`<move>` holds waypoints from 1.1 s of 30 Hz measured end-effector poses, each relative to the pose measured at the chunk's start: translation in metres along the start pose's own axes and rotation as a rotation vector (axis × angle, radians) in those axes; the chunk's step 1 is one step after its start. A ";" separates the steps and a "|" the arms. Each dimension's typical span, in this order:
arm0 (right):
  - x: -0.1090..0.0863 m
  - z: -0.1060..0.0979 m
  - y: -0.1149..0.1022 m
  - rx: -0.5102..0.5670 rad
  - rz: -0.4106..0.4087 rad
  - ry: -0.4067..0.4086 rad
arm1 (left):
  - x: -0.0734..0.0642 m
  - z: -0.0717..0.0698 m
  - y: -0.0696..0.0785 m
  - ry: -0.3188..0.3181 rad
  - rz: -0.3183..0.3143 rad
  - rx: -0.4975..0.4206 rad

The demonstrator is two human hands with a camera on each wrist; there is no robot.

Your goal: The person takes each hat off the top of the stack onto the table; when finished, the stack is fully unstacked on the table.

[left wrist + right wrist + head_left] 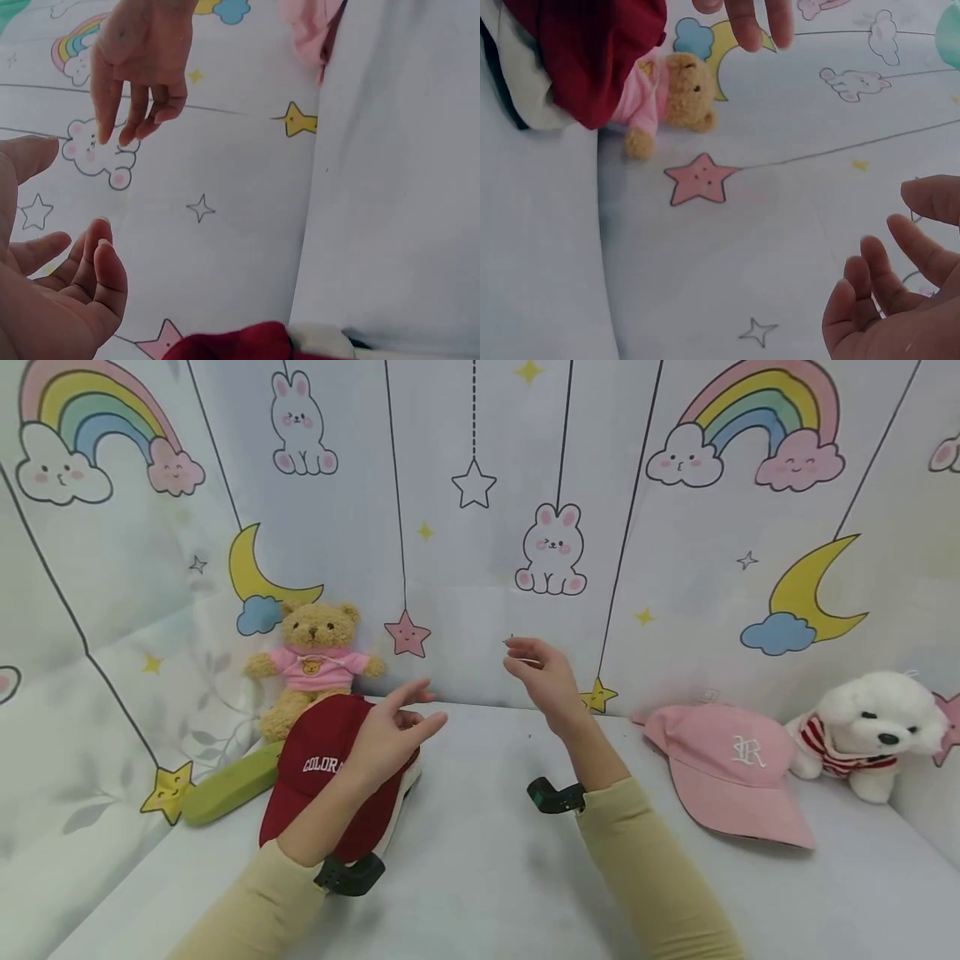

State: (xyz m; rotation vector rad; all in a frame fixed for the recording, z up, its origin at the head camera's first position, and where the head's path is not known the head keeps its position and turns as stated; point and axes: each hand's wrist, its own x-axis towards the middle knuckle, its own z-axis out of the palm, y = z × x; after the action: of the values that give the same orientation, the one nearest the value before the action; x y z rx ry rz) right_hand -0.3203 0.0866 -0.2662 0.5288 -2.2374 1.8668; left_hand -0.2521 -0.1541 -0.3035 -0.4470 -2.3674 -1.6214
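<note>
My left hand (pixel 382 743) is raised in front of a dark red cap (pixel 315 739) with white lettering, covering part of it in the head view. Its fingers are loosely bent, with nothing between them. Level with it on the right, my right hand (pixel 549 681) hangs in the air before the printed backdrop, fingers relaxed and holding nothing. A gap separates the two hands. From the left wrist, the left palm (pixel 56 300) faces the right hand (pixel 146 71). A cream-coloured thing with a dark edge (pixel 521 67) shows beside the red cap in the right wrist view.
Behind the red cap sits a teddy bear (pixel 318 647) in a pink top, with a long green object (pixel 232 785) beside it. At the right, a pink cap (pixel 731 768) lies next to a white plush dog (pixel 870 727). All rest on a white surface (pixel 480 852) before the backdrop.
</note>
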 end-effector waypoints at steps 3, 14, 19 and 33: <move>0.000 0.015 0.003 0.039 0.006 -0.012 | -0.010 -0.017 -0.008 0.035 -0.002 0.012; -0.008 0.074 0.012 0.141 0.027 -0.064 | -0.052 -0.069 -0.017 0.112 -0.045 0.001; -0.013 0.098 0.013 0.188 0.049 -0.101 | -0.072 -0.090 -0.027 0.154 -0.080 0.047; -0.022 0.151 0.020 0.225 0.120 -0.191 | -0.098 -0.124 -0.063 0.252 -0.214 0.145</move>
State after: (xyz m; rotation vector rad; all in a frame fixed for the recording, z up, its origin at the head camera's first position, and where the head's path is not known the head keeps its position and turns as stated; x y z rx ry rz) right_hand -0.2949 -0.0548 -0.3221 0.6456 -2.2305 2.2339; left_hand -0.1826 -0.3025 -0.3493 0.0398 -2.3803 -1.4736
